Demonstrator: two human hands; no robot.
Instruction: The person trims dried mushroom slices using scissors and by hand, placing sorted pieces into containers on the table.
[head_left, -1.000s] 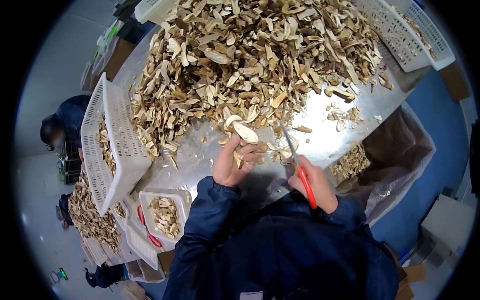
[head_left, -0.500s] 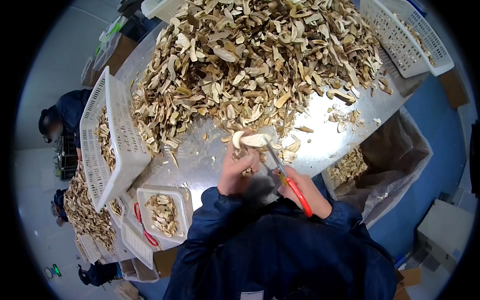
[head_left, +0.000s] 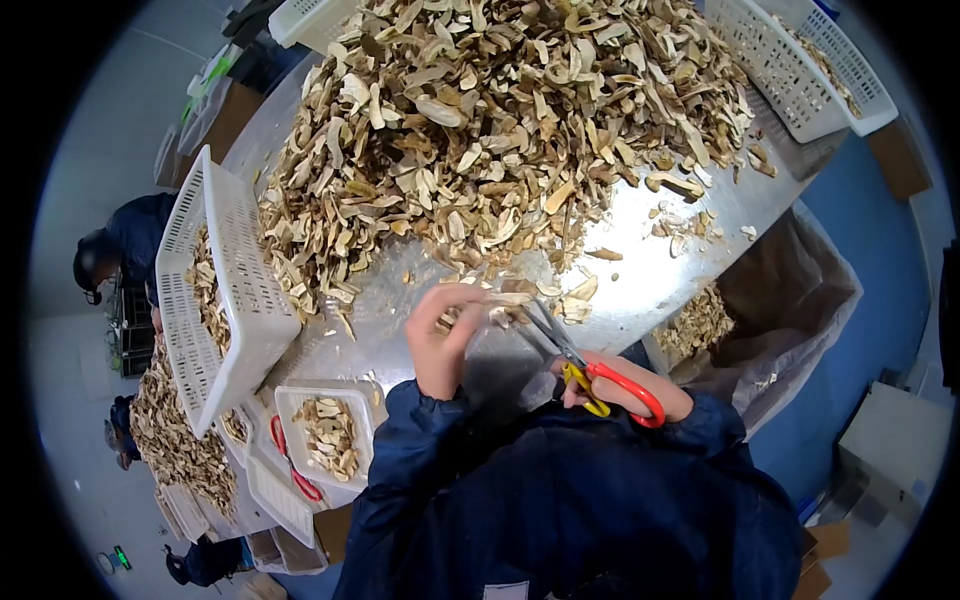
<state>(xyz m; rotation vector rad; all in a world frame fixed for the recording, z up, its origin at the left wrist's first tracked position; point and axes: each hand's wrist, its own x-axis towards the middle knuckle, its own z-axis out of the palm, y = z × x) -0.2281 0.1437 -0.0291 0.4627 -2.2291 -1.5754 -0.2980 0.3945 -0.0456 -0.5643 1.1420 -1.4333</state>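
My left hand is closed, pinching a dried mushroom slice between thumb and fingers above the metal table. More pale slices seem to lie inside its curled palm, partly hidden. My right hand grips a pair of scissors with red and yellow handles. Their blades are parted, and the tips touch or nearly touch the right end of the slice. Beyond both hands rises a large heap of dried mushroom slices. A few loose pieces lie just past the blades.
At left stand a tall white perforated basket, a small white tray of slices and red-handled scissors. Another basket is at the far right. A lined box holding pieces sits beside the table. Co-workers are at left.
The scissors have opened, and my right hand has shifted slightly right. My left hand has turned and moved left, with the slice now lower and seen more edge-on.
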